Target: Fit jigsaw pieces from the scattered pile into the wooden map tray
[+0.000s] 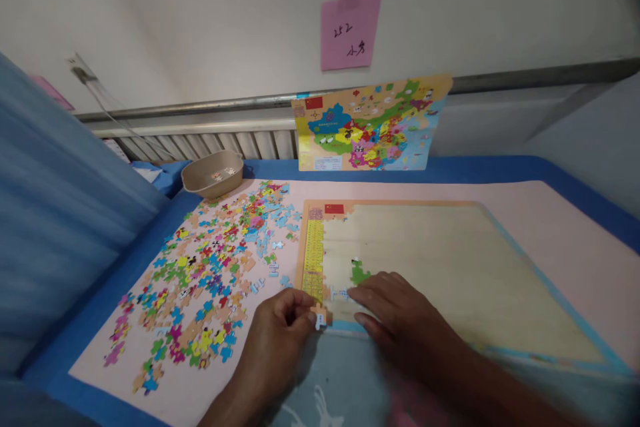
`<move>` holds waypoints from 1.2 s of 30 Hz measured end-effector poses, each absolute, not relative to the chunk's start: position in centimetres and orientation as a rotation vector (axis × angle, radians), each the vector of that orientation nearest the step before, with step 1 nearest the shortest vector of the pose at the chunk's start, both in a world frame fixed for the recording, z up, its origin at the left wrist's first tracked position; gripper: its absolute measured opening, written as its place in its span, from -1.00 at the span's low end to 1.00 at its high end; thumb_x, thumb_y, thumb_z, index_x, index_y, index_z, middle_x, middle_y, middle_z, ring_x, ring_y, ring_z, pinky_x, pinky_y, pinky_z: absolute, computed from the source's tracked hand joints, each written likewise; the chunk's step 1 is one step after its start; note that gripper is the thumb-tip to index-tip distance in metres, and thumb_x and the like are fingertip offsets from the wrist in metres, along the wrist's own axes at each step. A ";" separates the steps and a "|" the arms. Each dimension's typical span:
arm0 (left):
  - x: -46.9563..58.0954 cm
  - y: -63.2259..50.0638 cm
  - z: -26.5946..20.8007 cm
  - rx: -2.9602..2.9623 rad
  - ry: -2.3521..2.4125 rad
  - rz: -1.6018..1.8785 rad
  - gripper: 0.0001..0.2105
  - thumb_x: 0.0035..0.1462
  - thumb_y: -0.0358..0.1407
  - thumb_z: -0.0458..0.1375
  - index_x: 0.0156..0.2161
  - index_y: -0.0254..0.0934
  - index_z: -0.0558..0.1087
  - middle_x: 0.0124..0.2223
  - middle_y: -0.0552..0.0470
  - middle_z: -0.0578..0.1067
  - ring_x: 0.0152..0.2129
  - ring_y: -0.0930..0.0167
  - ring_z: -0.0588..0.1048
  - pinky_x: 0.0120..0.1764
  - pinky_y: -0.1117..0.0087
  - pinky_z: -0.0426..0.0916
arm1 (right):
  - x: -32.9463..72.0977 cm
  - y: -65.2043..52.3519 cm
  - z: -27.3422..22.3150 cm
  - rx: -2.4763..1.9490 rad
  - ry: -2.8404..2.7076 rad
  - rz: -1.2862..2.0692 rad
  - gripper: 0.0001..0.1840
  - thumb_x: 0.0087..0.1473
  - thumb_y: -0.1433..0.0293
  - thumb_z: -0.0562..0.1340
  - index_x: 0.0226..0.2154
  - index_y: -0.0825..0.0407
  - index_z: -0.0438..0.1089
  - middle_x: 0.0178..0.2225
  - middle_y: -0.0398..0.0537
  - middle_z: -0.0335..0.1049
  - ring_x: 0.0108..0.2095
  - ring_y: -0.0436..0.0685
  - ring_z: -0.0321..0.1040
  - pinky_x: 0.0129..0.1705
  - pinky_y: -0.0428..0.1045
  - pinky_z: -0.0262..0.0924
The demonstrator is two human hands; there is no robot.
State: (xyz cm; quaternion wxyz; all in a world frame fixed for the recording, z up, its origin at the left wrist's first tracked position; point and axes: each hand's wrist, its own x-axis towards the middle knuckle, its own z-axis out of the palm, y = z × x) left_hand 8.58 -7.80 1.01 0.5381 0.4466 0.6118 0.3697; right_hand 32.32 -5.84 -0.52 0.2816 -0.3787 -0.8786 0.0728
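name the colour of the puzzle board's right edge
Light blue: the puzzle board's right edge, seen in the head view.

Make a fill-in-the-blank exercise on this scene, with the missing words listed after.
The ____ hand pinches a puzzle piece at the near-left corner of the board.
The flag at the board's far-left corner is mainly ____.
The handwritten note on the wall is ____.
The tan basin stands at the ____ end of the loose pieces.

Missing words: left; red; pink; far.
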 end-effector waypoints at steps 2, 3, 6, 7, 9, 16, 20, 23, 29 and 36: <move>9.0 -7.9 1.2 1.081 1.452 0.862 -0.78 -0.02 -0.16 0.34 -0.33 -0.29 0.58 -0.49 0.11 0.44 -0.56 0.51 0.31 -0.48 0.49 0.17 | 31.4 -6.4 -0.2 -1.071 -2.367 0.236 -0.73 0.16 0.55 0.31 -0.08 0.00 0.47 -0.21 0.01 0.54 -0.21 0.25 0.41 -0.13 0.14 0.26; 9.2 -8.0 1.3 1.092 1.449 0.852 -0.77 -0.01 -0.14 0.34 -0.33 -0.28 0.59 -0.49 0.11 0.43 -0.56 0.50 0.31 -0.48 0.48 0.17 | 30.9 -6.7 -0.1 -1.094 -2.380 0.266 -0.73 0.13 0.55 0.34 -0.10 -0.01 0.48 -0.23 0.00 0.54 -0.21 0.25 0.40 -0.14 0.14 0.25; 9.4 -8.1 1.4 1.114 1.429 0.824 -0.76 0.03 -0.13 0.32 -0.32 -0.29 0.59 -0.48 0.09 0.44 -0.55 0.49 0.32 -0.47 0.47 0.18 | 30.0 -7.0 0.2 -1.128 -2.419 0.361 -0.73 0.09 0.52 0.41 -0.14 -0.01 0.50 -0.25 -0.03 0.52 -0.23 0.24 0.39 -0.15 0.11 0.23; 9.4 -8.1 1.3 1.115 1.424 0.816 -0.76 0.03 -0.14 0.31 -0.32 -0.30 0.59 -0.47 0.08 0.46 -0.54 0.49 0.32 -0.46 0.47 0.18 | 29.9 -7.0 0.3 -1.134 -2.423 0.384 -0.74 0.09 0.51 0.42 -0.14 -0.01 0.50 -0.25 -0.04 0.52 -0.23 0.23 0.38 -0.15 0.11 0.22; 9.4 -8.1 1.4 1.110 1.419 0.810 -0.77 0.02 -0.15 0.31 -0.32 -0.31 0.59 -0.46 0.07 0.47 -0.54 0.49 0.33 -0.46 0.47 0.18 | 29.8 -7.1 0.4 -1.145 -2.416 0.413 -0.76 0.10 0.50 0.43 -0.15 -0.01 0.50 -0.25 -0.03 0.52 -0.22 0.22 0.37 -0.15 0.10 0.21; 9.8 -8.0 1.6 1.061 1.408 0.816 -0.75 -0.05 -0.15 0.30 -0.32 -0.31 0.56 -0.50 0.08 0.46 -0.58 0.50 0.34 -0.49 0.48 0.19 | 29.3 -7.7 0.5 -1.207 -2.332 0.453 -0.69 0.03 0.41 0.54 -0.19 0.00 0.50 -0.23 -0.03 0.54 -0.22 0.24 0.37 -0.11 0.13 0.22; 10.0 -8.2 1.2 1.045 1.398 0.818 -0.79 -0.03 -0.17 0.28 -0.34 -0.28 0.52 -0.52 0.10 0.46 -0.61 0.49 0.39 -0.49 0.47 0.24 | 28.9 -7.7 0.3 -1.248 -2.322 0.446 -0.74 0.08 0.46 0.50 -0.17 0.03 0.52 -0.25 -0.02 0.54 -0.21 0.25 0.39 -0.03 0.17 0.25; 10.1 -8.3 0.9 1.039 1.387 0.806 -0.80 -0.02 -0.18 0.26 -0.34 -0.28 0.51 -0.51 0.09 0.48 -0.62 0.47 0.43 -0.48 0.46 0.27 | 28.9 -7.5 0.1 -1.263 -2.342 0.453 -0.76 0.14 0.51 0.42 -0.11 0.05 0.53 -0.23 0.01 0.55 -0.19 0.26 0.41 0.01 0.19 0.27; 10.0 -8.2 0.9 1.109 1.380 0.740 -0.86 0.09 -0.22 0.19 -0.37 -0.27 0.48 -0.46 0.04 0.54 -0.59 0.47 0.43 -0.46 0.44 0.27 | 28.9 -7.5 -0.4 -1.276 -2.325 0.539 -0.72 0.16 0.59 0.32 -0.07 0.05 0.53 -0.19 0.01 0.56 -0.15 0.25 0.43 0.07 0.18 0.28; 8.6 -9.3 0.0 1.752 1.616 0.800 -0.81 0.26 -0.34 0.10 -0.25 -0.17 0.59 -0.31 0.02 0.63 -0.33 0.31 0.57 -0.25 0.31 0.34 | 29.3 -7.6 -0.2 -1.285 -2.361 0.440 -0.79 0.17 0.57 0.31 -0.14 0.04 0.53 -0.24 -0.01 0.56 -0.18 0.24 0.42 0.05 0.16 0.25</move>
